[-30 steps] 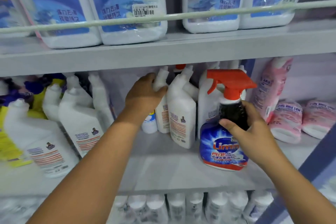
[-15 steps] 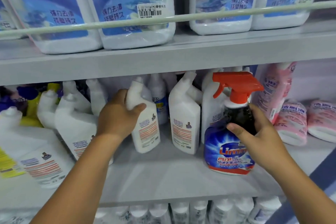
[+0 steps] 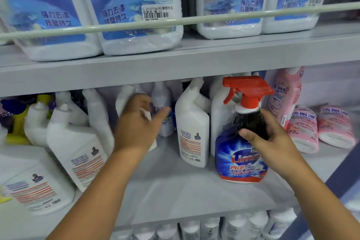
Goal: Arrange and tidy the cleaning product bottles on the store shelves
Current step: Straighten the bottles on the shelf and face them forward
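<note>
**Both hands at the middle shelf**

The right hand's [image 3: 272,142] fingers curl round the dark neck of the spray bottle [image 3: 241,142], standing upright on the shelf [image 3: 175,191]. Left of that bottle, the blurred left hand [image 3: 136,124] grips a white angled-neck bottle [image 3: 124,99], fingers wrapped round it, thumb out.

The left hand [image 3: 136,124] has pulled a white angled-neck bottle [image 3: 124,99] from the back of the middle shelf forward and leftward, toward the leaning row of like bottles; a second ago it was reaching in behind the standing ones. Now the hand is blurred with motion, its hold on that bottle hard to make out. A small blue-labelled bottle [image 3: 162,111] behind it has come into sight.
</note>
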Available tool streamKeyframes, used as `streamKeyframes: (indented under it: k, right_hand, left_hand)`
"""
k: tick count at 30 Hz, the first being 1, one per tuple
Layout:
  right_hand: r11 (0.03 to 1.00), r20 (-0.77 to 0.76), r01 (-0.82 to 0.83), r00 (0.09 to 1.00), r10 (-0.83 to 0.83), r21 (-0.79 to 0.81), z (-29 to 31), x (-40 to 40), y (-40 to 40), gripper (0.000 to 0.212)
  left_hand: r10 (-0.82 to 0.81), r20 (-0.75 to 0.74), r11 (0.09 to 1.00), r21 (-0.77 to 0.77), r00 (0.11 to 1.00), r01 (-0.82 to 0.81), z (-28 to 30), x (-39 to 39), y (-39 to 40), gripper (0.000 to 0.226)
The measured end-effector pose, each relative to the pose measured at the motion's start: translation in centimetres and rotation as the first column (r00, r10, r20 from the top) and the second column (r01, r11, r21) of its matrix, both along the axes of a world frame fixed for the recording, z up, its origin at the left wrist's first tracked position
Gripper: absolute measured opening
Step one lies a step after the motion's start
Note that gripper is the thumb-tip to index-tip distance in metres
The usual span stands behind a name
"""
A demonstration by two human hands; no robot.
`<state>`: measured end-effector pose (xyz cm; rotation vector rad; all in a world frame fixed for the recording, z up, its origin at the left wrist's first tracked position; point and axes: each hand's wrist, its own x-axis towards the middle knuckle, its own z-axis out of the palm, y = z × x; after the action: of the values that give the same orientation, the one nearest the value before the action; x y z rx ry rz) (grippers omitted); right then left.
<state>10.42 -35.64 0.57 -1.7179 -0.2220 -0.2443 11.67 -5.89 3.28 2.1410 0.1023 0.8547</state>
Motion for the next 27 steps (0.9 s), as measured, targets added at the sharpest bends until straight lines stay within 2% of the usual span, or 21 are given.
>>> streamKeyframes:
  k: [2, 4, 6, 7, 12, 15, 18, 21, 24, 26, 27]
  right_hand:
    - [1.0, 0.0, 0.001, 1.0, -0.001, 0.006, 0.0, 0.0, 0.0, 0.048]
    - [1.0, 0.004, 0.0, 1.0, 0.0, 0.004, 0.0, -0.2, 0.0, 0.048]
    - [1.0, 0.013, 0.004, 1.0, -0.004, 0.0, 0.0, -0.2, 0.0, 0.048]
    - [1.0, 0.012, 0.006, 1.0, -0.006, 0.0, 0.0, -0.3, -0.1, 0.047]
    - [1.0, -0.002, 0.004, 1.0, -0.004, 0.006, 0.1, -0.2, -0.1, 0.047]
    - [1.0, -0.001, 0.007, 1.0, -0.007, -0.001, 0.0, -0.4, -0.1, 0.044]
    - [1.0, -0.006, 0.022, 1.0, -0.022, -0.017, 0.1, -0.5, -0.2, 0.043]
    - [0.998, 0.004, 0.038, 0.999, -0.038, -0.042, 0.0, -0.3, -0.2, 0.043]
    - [0.998, -0.002, 0.032, 0.999, -0.033, -0.061, -0.1, -0.2, -0.4, 0.045]
    - [0.997, -0.005, 0.027, 1.0, -0.027, -0.078, -0.1, -0.2, -0.8, 0.047]
    - [0.997, -0.007, 0.024, 1.0, -0.025, -0.077, 0.0, -0.2, -1.0, 0.048]
  left_hand:
    - [-0.311, -0.241, 0.944, -0.19, 0.919, 0.269, -0.1, 0.4, -3.0, 0.05]
    - [-0.389, -0.304, 0.919, -0.184, 0.869, 0.347, -1.0, 1.2, -4.7, 0.068]
    - [-0.349, -0.304, 0.935, -0.167, 0.886, 0.311, -1.7, 1.4, -5.6, 0.085]
    - [-0.335, -0.299, 0.939, -0.187, 0.894, 0.289, -2.1, 1.5, -5.8, 0.087]
    - [-0.253, -0.305, 0.959, -0.207, 0.918, 0.196, -2.6, 0.8, -4.7, 0.049]
    - [-0.131, -0.305, 0.979, -0.192, 0.943, 0.074, -2.2, -0.3, -2.5, 0.044]
    - [0.078, -0.273, 0.988, -0.109, 0.959, -0.112, -2.0, -1.9, 0.4, 0.043]
    - [0.238, -0.198, 0.963, -0.082, 0.951, -0.258, -2.7, -2.5, 3.3, 0.042]
    - [0.275, -0.129, 0.947, -0.137, 0.953, -0.292, -3.5, -2.6, 3.6, 0.056]
    - [0.31, 0.02, 0.95, -0.058, 0.951, -0.308, -3.8, -3.4, 2.1, 0.073]
    - [0.307, 0.149, 0.949, 0.029, 0.94, -0.314, -3.9, -3.9, 1.2, 0.076]
